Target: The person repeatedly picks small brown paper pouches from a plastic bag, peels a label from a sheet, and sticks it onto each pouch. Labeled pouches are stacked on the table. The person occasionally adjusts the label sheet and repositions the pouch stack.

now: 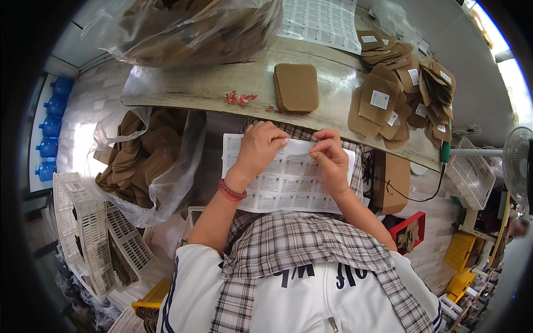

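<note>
A white sheet of printed labels point(288, 191) lies across my lap, on the plaid apron point(300, 244). My left hand point(259, 145) is closed in a pinch on the sheet's top edge, left of its middle. Opposite it, my right hand point(332, 161) has thumb and forefinger pressed together at the same edge; whatever is between these fingertips is too small to make out. Between the hands, a strip of the sheet is blank. Just beyond, a neat stack of brown textured pads point(296, 87) sits at the table's near edge.
Labelled brown pads point(383, 102) are heaped on the table's point(211, 83) right side. Red scraps point(240, 98) lie left of the stack. Another label sheet point(325, 25) and a plastic bag of pads point(194, 33) are farther back. Left of me stand another filled bag point(150, 161) and white crates point(89, 233).
</note>
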Demonstrator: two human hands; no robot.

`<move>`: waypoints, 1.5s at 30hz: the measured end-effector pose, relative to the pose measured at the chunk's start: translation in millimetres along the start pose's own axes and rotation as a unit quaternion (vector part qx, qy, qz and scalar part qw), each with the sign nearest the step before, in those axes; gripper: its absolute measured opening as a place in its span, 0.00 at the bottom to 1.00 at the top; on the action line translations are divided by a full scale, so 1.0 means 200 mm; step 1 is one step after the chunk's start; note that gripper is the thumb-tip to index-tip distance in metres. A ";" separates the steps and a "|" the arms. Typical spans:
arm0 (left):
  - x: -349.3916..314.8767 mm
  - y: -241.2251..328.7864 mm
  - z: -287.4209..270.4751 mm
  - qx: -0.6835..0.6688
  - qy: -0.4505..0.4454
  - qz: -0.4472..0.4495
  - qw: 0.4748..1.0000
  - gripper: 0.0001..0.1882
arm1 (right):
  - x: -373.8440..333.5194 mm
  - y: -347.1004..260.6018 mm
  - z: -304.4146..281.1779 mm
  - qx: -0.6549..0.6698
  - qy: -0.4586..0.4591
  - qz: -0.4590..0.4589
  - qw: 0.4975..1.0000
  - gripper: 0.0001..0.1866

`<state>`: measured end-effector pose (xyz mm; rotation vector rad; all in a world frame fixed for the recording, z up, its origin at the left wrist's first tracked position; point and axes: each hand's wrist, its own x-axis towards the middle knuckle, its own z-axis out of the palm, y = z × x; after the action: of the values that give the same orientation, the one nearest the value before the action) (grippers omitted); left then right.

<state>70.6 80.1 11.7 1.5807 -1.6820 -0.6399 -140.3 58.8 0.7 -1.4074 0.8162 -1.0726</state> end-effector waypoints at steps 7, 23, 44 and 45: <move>0.09 0.11 -0.03 0.132 0.069 0.128 0.981 0.19 | 0.59 -0.02 -0.16 0.127 0.078 0.099 0.984 0.05; 0.23 0.06 0.03 0.188 -0.003 0.127 0.974 0.25 | 0.82 0.20 -0.02 -0.124 0.096 0.055 0.986 0.05; 0.29 0.11 0.04 0.194 -0.015 0.082 0.977 0.40 | 0.76 0.16 0.06 -0.299 0.140 -0.030 0.943 0.05; 0.29 0.09 0.05 0.216 -0.021 0.083 0.973 0.41 | 0.76 0.16 0.07 -0.321 0.142 -0.047 0.935 0.05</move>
<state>51.9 23.0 29.9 1.6979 -2.0614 -0.2300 -72.4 -81.2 -6.2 -1.8685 1.4109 -1.1511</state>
